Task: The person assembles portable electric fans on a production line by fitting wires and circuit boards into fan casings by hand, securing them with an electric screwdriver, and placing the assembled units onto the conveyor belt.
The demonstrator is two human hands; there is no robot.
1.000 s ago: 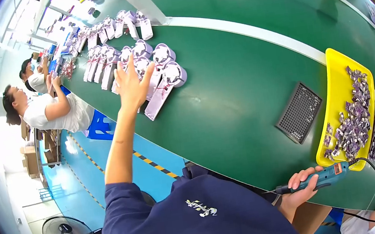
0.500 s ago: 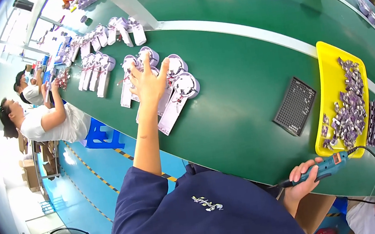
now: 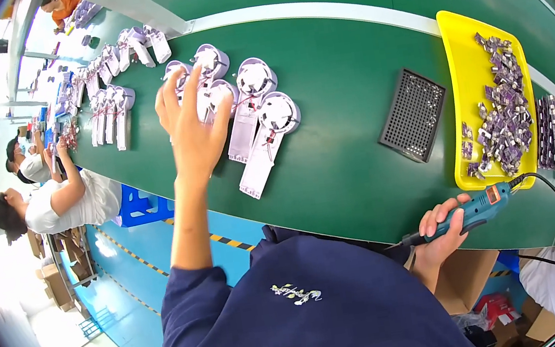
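Observation:
My left hand [image 3: 191, 127] reaches over a cluster of pale lavender handheld-fan housings, its fingers apart and partly covering them. Whether the fingertips touch one cannot be made out. Just right of this hand lie two housings with round heads and long open handles; the nearer housing [image 3: 279, 112] shows red wires and a dark part inside. My right hand [image 3: 441, 225] is wrapped round a teal electric screwdriver [image 3: 478, 209] at the table's near edge. The tool's dark tip points left, close to my shirt, and a black cord runs from its other end.
On the green table [image 3: 340, 164] are a black perforated screw tray [image 3: 414, 115] and a yellow bin [image 3: 461, 140] of small purple circuit boards. Stacked board strips [image 3: 553, 135] stand beyond it. More housings [image 3: 114, 111] lie in rows at left. Co-workers sit at both sides.
My left hand has moved left across the housings, uncovering more of the two on the right. The whole view has shifted slightly. My right hand keeps its hold on the screwdriver.

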